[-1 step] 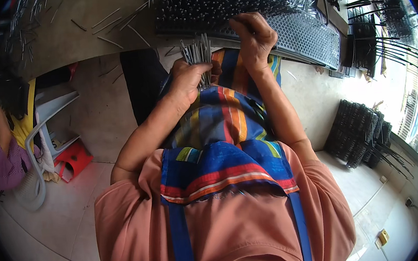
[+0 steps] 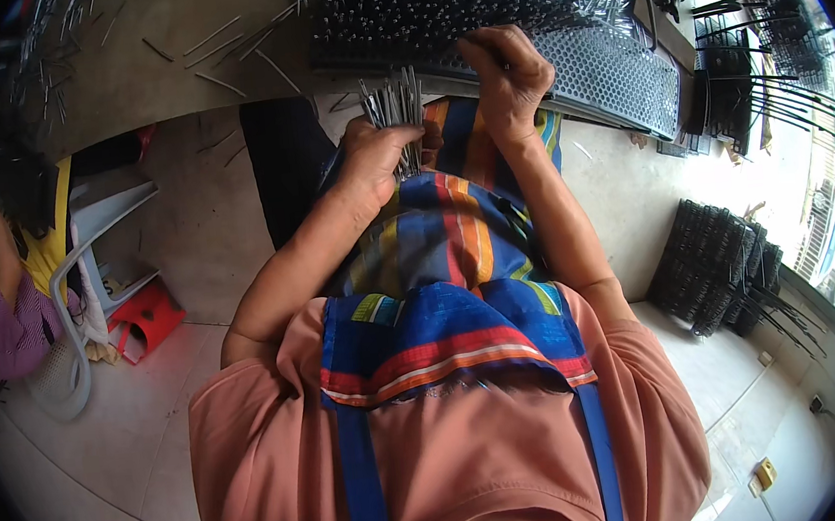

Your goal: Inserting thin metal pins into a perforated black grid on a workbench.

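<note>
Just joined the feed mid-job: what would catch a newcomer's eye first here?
Probably the left hand at top centre, fist closed around a bundle of thin metal rods that stick upward. Just right of it, the right hand is closed at the edge of a perforated metal plate packed with upright rods. Below both, a bright striped apron fills the middle, and another person sits at far left.

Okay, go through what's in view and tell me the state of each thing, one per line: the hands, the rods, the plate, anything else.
Left hand: closed around a bundle of rods.
Rods: bunched upright in the fist.
Right hand: closed, fingers pinched at the perforated plate.
Perforated plate: flat on the bench, partly filled with standing rods.
Loose rods: scattered lying on the bench.
Red stool: tipped on its side.
</note>
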Tool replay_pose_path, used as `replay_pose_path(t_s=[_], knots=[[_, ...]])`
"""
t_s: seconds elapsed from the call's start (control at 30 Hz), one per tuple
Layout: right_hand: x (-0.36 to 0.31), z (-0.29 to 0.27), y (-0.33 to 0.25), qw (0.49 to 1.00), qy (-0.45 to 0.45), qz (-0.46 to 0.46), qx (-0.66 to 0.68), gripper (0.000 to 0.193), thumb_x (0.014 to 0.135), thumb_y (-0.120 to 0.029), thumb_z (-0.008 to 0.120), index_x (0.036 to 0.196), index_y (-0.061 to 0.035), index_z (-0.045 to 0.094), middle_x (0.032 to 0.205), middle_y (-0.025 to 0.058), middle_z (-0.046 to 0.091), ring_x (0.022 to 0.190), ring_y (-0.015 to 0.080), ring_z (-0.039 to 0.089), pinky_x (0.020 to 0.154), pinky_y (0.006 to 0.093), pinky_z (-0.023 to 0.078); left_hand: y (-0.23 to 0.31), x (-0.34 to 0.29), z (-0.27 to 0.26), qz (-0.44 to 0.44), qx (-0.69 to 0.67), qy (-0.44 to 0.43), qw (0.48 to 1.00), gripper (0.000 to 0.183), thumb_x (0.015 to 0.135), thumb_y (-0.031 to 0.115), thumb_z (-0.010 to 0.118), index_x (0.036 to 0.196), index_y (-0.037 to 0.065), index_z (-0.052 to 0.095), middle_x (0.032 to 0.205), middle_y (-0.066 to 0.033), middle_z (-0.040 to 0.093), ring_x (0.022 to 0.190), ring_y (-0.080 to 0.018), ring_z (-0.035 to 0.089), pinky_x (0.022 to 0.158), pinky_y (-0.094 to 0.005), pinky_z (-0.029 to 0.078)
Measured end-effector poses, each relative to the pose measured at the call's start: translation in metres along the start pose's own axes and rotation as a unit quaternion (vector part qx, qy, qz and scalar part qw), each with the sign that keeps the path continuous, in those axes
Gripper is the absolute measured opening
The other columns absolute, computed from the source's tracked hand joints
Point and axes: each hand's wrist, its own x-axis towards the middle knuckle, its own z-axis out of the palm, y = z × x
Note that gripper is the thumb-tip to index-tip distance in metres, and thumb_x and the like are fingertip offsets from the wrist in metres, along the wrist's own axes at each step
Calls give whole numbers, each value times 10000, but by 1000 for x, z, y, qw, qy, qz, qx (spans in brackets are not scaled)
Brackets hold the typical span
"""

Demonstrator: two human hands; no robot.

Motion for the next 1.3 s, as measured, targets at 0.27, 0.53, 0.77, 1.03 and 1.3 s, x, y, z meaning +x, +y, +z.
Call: replay_pose_path(t_s=[0.27, 0.53, 0.77, 1.03, 1.3], knots=[[1, 10, 3, 997, -38, -47, -50, 126, 716, 29, 760, 820, -3, 696, 746, 74, 650, 655, 136, 633, 603, 245, 491, -2, 5, -2, 15, 1, -13, 1000, 69, 719, -44, 701, 756, -92, 667, 695, -179, 677, 574, -270, 671, 482, -342, 500], [-1, 16, 7, 984, -68, -59, -155, 131, 738, -58, 757, 861, -49, 715, 733, 86, 630, 638, 227, 647, 580, 292, 488, -1, 8, -2, -2, -22, -7, 1000, 81, 734, -45, 698, 788, -95, 665, 721, -192, 683, 588, -284, 678, 500, -350, 520], [-7, 8, 12, 978, -51, -54, -194, 95, 779, -96, 723, 872, -74, 721, 763, 96, 649, 668, 257, 665, 588, 311, 501, 3, 6, 1, -32, -60, -14, 998, 157, 767, -54, 663, 921, -83, 665, 773, -193, 690, 626, -281, 689, 541, -363, 557], [-27, -1, 2, 970, -156, 83, -167, 162, 753, -106, 736, 898, -37, 711, 774, 98, 654, 650, 255, 661, 581, 322, 500, 1, 5, -5, -27, -82, -57, 995, 242, 775, -84, 629, 1013, -61, 661, 905, -159, 707, 749, -262, 710, 690, -371, 599], [-8, 23, 7, 938, -112, -35, -325, 108, 785, -176, 697, 872, -114, 698, 811, 76, 664, 686, 309, 659, 588, 383, 515, -31, -16, -29, -4, 119, -83, 989, 289, 709, -115, 682, 982, -18, 684, 868, -93, 711, 767, -186, 691, 708, -314, 561]])
